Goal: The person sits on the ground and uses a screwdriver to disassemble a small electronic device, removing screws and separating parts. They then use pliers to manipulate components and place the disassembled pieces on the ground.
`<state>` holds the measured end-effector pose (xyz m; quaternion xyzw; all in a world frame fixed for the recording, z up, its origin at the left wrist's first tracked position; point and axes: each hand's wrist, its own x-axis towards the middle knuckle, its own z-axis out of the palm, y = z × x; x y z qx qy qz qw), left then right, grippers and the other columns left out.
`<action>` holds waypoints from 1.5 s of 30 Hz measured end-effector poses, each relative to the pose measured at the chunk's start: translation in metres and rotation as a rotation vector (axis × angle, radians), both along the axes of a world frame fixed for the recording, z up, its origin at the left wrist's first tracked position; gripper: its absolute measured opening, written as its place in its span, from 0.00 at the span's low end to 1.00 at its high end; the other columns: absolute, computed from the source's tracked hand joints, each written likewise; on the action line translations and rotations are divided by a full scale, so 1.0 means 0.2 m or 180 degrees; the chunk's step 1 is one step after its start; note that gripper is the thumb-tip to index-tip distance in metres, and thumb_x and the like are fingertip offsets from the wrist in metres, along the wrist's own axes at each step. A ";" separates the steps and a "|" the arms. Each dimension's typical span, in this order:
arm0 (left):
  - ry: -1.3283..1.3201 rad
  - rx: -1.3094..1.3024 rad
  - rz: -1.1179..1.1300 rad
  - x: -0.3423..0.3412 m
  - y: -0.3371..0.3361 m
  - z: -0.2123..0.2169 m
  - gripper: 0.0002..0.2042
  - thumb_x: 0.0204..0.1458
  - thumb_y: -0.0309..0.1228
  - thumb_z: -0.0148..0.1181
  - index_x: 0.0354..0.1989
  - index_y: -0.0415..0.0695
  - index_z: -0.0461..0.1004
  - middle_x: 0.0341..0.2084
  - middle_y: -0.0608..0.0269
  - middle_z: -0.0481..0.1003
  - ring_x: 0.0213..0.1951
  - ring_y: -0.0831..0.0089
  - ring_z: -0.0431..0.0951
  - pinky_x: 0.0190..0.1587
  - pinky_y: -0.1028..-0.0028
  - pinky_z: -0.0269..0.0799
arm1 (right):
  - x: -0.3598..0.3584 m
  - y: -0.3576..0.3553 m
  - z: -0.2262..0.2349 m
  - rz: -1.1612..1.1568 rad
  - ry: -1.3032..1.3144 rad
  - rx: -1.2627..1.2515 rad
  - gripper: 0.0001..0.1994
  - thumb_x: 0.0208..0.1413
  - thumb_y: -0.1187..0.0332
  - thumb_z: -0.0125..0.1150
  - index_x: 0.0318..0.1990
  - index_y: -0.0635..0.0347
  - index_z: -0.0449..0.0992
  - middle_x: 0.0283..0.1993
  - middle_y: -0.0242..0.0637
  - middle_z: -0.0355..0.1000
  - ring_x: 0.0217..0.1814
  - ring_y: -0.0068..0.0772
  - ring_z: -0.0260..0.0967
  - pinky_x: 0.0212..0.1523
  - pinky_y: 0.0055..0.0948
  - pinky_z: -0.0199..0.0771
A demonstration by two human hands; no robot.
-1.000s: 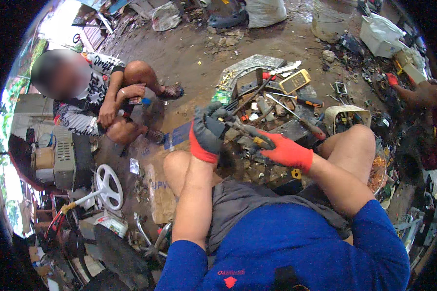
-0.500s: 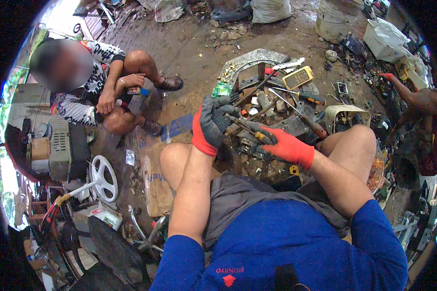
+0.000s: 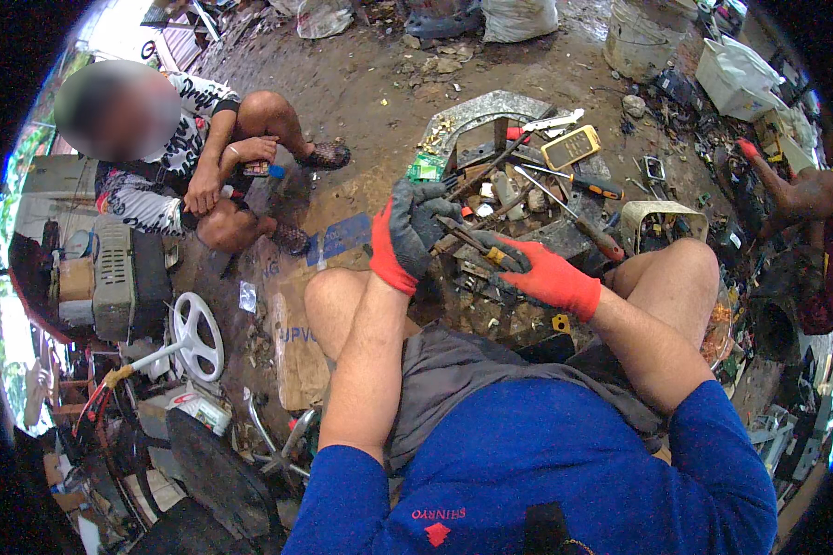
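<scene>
My right hand point(image 3: 546, 275), in a red and dark grey work glove, is closed around pliers point(image 3: 472, 239) with dark and yellow handles. Their jaws point up and left toward my left hand point(image 3: 409, 229). That hand wears a matching glove, and its fingers are curled in. Whatever lies in its grip is hidden by the dark glove and too small to name. Just beyond the left fingertips rests a green circuit board point(image 3: 426, 167) on the rim of a grey metal frame point(image 3: 472, 115). Small scrap pieces fill the space inside the frame.
A yellow-edged meter point(image 3: 570, 148), an orange-black screwdriver point(image 3: 597, 187) and a red-handled screwdriver point(image 3: 599, 239) lie past my right hand. A beige bin point(image 3: 662, 222) stands beside my right knee. Another person point(image 3: 208, 176) squats at left; a red-gloved worker's arm point(image 3: 776, 180) shows at far right.
My left hand has shifted slightly, its fingers turning a little toward the pliers. My right hand keeps its hold with hardly any movement.
</scene>
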<state>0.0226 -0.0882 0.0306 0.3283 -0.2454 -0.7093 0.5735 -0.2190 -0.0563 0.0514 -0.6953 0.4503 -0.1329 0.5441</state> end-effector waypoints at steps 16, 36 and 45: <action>-0.0119 0.0050 0.0183 -0.03 0.00 -0.06 0.24 0.62 0.48 0.44 0.43 0.35 0.69 0.31 0.52 0.77 0.36 0.60 0.78 0.43 0.62 0.75 | 0.03 0.00 -0.13 -0.0173 0.0476 0.0059 0.36 0.51 0.53 0.60 0.65 0.58 0.59 0.62 0.60 0.62 0.64 0.53 0.61 0.64 0.38 0.60; 0.0982 0.0095 0.0381 -0.17 0.06 -0.10 0.14 0.60 0.45 0.53 0.33 0.47 0.69 0.21 0.66 0.70 0.32 0.66 0.73 0.46 0.59 0.70 | 0.08 0.04 -0.20 -0.0238 0.0615 -0.0328 0.35 0.50 0.60 0.57 0.64 0.70 0.57 0.54 0.63 0.67 0.57 0.56 0.67 0.58 0.41 0.66; 0.0984 0.0243 0.0575 -0.22 0.06 -0.09 0.14 0.59 0.45 0.53 0.30 0.48 0.67 0.19 0.67 0.69 0.32 0.67 0.73 0.44 0.60 0.70 | 0.10 0.05 -0.22 -0.0534 0.0566 -0.0775 0.27 0.48 0.66 0.58 0.56 0.70 0.65 0.47 0.59 0.72 0.53 0.57 0.69 0.53 0.42 0.70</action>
